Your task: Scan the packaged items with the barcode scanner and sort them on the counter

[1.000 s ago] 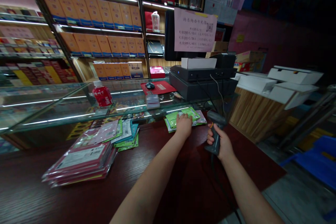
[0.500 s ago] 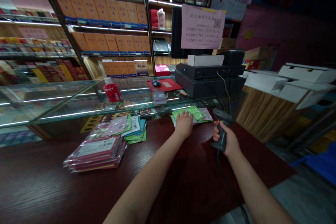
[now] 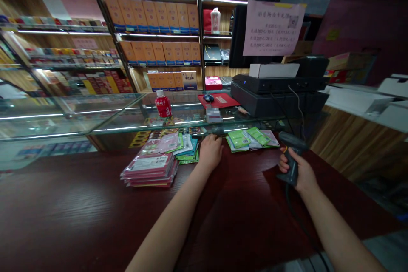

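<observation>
Scanner (image 3: pixel 293 141): dark grey, pistol-shaped, corded; above worktop (image 3: pixel 79 210), its handle wrapped by right grip (image 3: pixel 305 175). Left grip (image 3: pixel 210 153): fingers bent, between packet groups; cannot tell whether holding anything. Green packets (image 3: pixel 239 138): flat, glossy, rectangular. Pink packets (image 3: pixel 149 163): clear-wrapped, stacked. Worktop: dark red, wood-grained, faintly shiny.
</observation>
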Motion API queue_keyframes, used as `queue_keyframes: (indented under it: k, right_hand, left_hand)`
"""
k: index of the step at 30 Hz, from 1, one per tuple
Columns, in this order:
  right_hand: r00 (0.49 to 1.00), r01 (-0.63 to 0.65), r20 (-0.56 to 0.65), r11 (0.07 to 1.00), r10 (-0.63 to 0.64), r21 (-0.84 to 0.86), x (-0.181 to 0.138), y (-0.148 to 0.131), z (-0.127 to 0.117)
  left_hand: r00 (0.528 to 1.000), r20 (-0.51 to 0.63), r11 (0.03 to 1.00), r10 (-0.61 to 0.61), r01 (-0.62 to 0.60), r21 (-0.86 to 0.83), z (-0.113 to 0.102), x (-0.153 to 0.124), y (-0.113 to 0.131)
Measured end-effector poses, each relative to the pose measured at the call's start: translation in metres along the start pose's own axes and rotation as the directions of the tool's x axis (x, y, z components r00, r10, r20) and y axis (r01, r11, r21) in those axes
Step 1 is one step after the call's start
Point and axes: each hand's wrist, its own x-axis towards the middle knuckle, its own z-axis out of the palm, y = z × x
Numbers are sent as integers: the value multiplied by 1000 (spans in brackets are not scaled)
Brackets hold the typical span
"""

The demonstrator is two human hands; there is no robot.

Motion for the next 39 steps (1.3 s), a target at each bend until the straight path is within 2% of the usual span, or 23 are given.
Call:
queue_keyframes:
  k: [3,6,8,10,13,15,17,23,28,30,34,39]
  right_hand:
    - [1000,-4,-8,1000,4,-13,-1,1,0]
    - [1000,-10,-21,1000,10,-26,-2,1,0]
    - [999,-14,-30,999,13,-32,-3,1,1]
    - [999,-15,-33,999,14,-36,-3,2,1]
    - [999,-14,-34,999,13,-44,-4,2,2]
    - [999,-14,-38,999,12,-52,-4,3,2]
    - [999,-13,-40,998,11,-57,-3,3,1]
    - [999,-19,-27,998,18,-52,0,5,-4]
    - [1000,-27,-16,998,27,-56,1,3,-5]
    - [999,-32,-14,998,31,-55,1,3,-5]
    - [999,-29,-17,999,28,-43,0,3,-5]
    - [1000,-20,-14,999,19,-29,0,3,-4]
  left_hand:
    - [988,-21,984,-150,151,90,-15,0,-18]
    - [938,-62,928,-340,346,140,-27,-2,-41]
    - [878,-83,864,-471,478,158,-32,-4,-57]
    - [794,-86,777,-602,607,167,-34,-7,-73]
    - [664,2,655,-748,738,161,-34,-11,-91]
    - [616,72,619,-784,770,156,-36,-13,-96]
    - [627,112,637,-771,757,146,-40,-13,-97]
    - [728,169,748,-664,652,128,-51,-10,-86]
    - [810,170,828,-561,545,134,-42,-7,-83]
    - [830,179,849,-529,513,130,-37,-6,-82]
    - [818,171,836,-549,538,110,-35,-4,-78]
    - [778,53,779,-627,624,53,-41,-3,-73]
